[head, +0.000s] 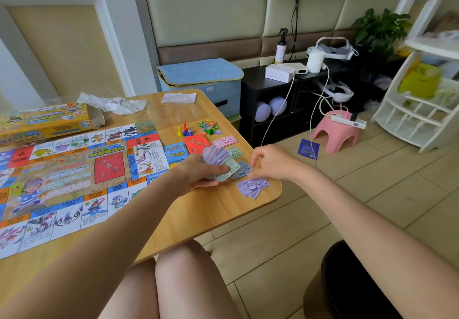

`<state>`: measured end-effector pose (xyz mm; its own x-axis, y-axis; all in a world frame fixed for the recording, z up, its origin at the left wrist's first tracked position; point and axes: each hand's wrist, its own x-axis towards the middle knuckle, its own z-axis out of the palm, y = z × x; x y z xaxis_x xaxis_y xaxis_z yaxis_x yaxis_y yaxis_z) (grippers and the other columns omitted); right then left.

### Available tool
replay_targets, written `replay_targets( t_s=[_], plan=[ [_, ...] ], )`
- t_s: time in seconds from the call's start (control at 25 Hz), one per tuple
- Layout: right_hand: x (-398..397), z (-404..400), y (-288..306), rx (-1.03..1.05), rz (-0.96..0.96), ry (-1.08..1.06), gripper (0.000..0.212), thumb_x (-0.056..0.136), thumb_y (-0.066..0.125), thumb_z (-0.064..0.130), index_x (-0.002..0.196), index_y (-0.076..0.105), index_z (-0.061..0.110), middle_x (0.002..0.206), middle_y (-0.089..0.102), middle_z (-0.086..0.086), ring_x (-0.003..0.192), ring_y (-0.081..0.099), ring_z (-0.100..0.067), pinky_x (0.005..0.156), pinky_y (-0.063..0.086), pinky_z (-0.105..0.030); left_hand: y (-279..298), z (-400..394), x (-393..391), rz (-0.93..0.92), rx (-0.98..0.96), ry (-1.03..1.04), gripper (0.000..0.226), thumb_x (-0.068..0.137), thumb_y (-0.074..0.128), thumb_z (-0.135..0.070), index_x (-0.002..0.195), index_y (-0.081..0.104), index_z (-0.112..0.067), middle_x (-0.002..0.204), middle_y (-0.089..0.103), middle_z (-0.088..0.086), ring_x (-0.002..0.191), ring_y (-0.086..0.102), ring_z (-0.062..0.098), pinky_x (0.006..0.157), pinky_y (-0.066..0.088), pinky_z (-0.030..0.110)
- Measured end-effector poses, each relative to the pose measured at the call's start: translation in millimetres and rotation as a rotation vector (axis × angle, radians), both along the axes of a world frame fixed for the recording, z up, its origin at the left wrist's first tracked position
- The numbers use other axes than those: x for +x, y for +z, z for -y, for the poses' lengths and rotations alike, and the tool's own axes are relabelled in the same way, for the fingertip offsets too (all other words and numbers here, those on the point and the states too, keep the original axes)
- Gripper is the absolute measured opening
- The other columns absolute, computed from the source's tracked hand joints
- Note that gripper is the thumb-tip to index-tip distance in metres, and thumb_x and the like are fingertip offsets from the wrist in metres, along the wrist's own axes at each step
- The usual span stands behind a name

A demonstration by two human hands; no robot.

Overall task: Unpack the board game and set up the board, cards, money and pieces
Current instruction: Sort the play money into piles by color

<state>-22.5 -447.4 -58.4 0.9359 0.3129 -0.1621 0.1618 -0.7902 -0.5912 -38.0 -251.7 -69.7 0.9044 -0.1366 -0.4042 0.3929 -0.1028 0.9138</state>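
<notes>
The game board [64, 177] lies unfolded and flat on the wooden tabletop [198, 209], covering its left and central area. The yellow game box [44, 122] sits beyond the board's far edge, lying on its side with an end flap open toward the right; its contents cannot be seen. Crumpled clear wrapping [111, 103] lies just beside that open end, and a flat clear bag [178, 97] rests near the far edge of the tabletop.

Right of the board, a blue card deck [175, 153] and a red card deck [197, 142] lie side by side. Beyond them stand coloured pawns with a die [185, 130] and a small heap of green and multicoloured tokens [210, 126].

Money is sorted into separate piles: pink notes [224, 141], green notes [236, 151], blue notes [242, 169] and purple notes [252, 187], the last nearest the table's corner.

The left hand [198, 172] grips a fanned stack of mixed notes [216, 159], fingers curled beneath and thumb pressed on top. The right hand [270, 161] hovers just above the blue and purple piles, its fingers curled with thumb and forefinger close together; whether it pinches a note cannot be determined.

On the floor to the right stand a blue fabric storage box [201, 80] with its lid closed and a pink stool [335, 131].
</notes>
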Motion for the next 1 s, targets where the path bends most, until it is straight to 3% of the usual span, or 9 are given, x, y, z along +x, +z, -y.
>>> replay_targets(
  t_s=[0.12,0.24,0.4,0.48,0.56,0.68,0.8,0.88,1.0],
  plan=[
    [8,-11,9,0.273,-0.061,-0.042,0.027,0.081,0.071,0.028,0.095,0.061,0.007,0.064,0.058,-0.001,0.052,0.049,-0.010,0.044,0.038,-0.018,2,-1,-1,0.013,-0.018,-0.020,0.017,0.079,0.071,-0.009,0.091,0.062,-0.015,0.086,0.065,0.000,0.075,0.063,0.008,0.052,0.052,0.014],
    [15,-25,6,0.454,-0.116,-0.045,0.022,0.081,0.070,0.007,0.098,0.059,-0.002,0.063,0.061,-0.008,0.053,0.054,-0.016,0.044,0.044,-0.017,6,-1,5,0.029,-0.127,0.076,0.014,0.082,0.068,-0.014,0.093,0.059,-0.014,0.084,0.064,0.002,0.070,0.063,0.008,0.050,0.052,0.015],
    [43,-39,0,0.534,-0.033,-0.231,0.020,0.080,0.069,0.002,0.097,0.059,0.000,0.066,0.063,-0.010,0.049,0.053,-0.012,0.042,0.040,-0.016,13,-19,19,0.083,-0.221,0.237,0.011,0.087,0.061,-0.007,0.096,0.055,-0.009,0.075,0.068,0.005,0.059,0.066,0.009,0.048,0.052,0.016],
    [57,-43,-8,0.453,0.004,-0.311,0.019,0.080,0.068,0.003,0.095,0.057,0.006,0.065,0.064,-0.008,0.044,0.053,-0.007,0.040,0.039,-0.015,14,-30,25,0.107,-0.216,0.224,0.010,0.089,0.058,-0.005,0.098,0.056,-0.009,0.067,0.071,0.002,0.058,0.067,0.008,0.050,0.053,0.016],
    [64,-45,-16,0.272,0.041,-0.293,0.017,0.081,0.068,0.006,0.091,0.056,0.011,0.069,0.065,-0.006,0.047,0.055,-0.006,0.042,0.040,-0.014,12,-38,29,0.099,-0.176,0.192,0.017,0.088,0.059,-0.005,0.105,0.057,-0.007,0.076,0.071,0.008,0.062,0.068,0.009,0.050,0.053,0.017],
    [65,-44,-23,-0.040,0.109,-0.179,0.013,0.082,0.066,0.010,0.075,0.059,0.019,0.076,0.064,-0.001,0.071,0.062,-0.015,0.063,0.048,-0.022,5,-39,31,0.075,-0.134,0.172,0.021,0.086,0.062,-0.004,0.105,0.057,-0.008,0.086,0.067,0.010,0.064,0.068,0.009,0.049,0.052,0.016],
    [62,-44,-20,-0.107,0.200,-0.165,0.010,0.084,0.064,0.017,0.075,0.063,0.019,0.086,0.064,-0.001,0.088,0.063,-0.022,0.075,0.051,-0.033,2,-35,31,0.043,-0.107,0.199,0.027,0.083,0.066,-0.002,0.107,0.055,-0.007,0.088,0.062,0.007,0.071,0.063,0.013,0.047,0.051,0.015],
    [59,-46,-12,0.055,0.225,-0.178,0.011,0.086,0.063,0.027,0.081,0.064,0.018,0.083,0.062,0.000,0.079,0.061,-0.018,0.066,0.049,-0.029,2,-31,30,0.035,-0.092,0.188,0.026,0.081,0.068,-0.002,0.104,0.056,-0.006,0.086,0.060,0.006,0.073,0.060,0.013,0.046,0.050,0.014],
    [49,-54,5,0.385,-0.027,-0.067,0.024,0.083,0.070,0.025,0.098,0.065,0.008,0.073,0.062,0.001,0.052,0.053,-0.007,0.056,0.045,-0.021,7,-25,25,0.038,-0.101,0.142,0.013,0.082,0.068,-0.006,0.091,0.060,-0.011,0.081,0.061,0.003,0.070,0.060,0.009,0.047,0.049,0.013]
  ],
)
